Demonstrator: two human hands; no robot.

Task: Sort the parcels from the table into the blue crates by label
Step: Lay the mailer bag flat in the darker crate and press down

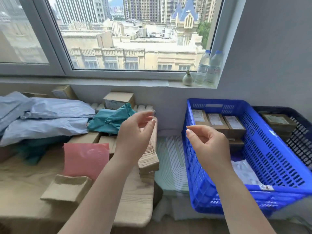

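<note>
Both hands up, empty: left hand (pixel 135 132) w/ fingers loose over table (pixel 25 179), right hand (pixel 209 142) loose beside blue crate (pixel 270 149).

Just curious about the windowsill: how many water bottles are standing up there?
2. One water bottle stands beside the small vase; the other bottle is in the sill's right corner, touching the first. None seem hidden.

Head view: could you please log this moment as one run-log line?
left hand: empty, above table parcels | right hand: empty, over blue crate | crate: holds labelled boxes
</note>
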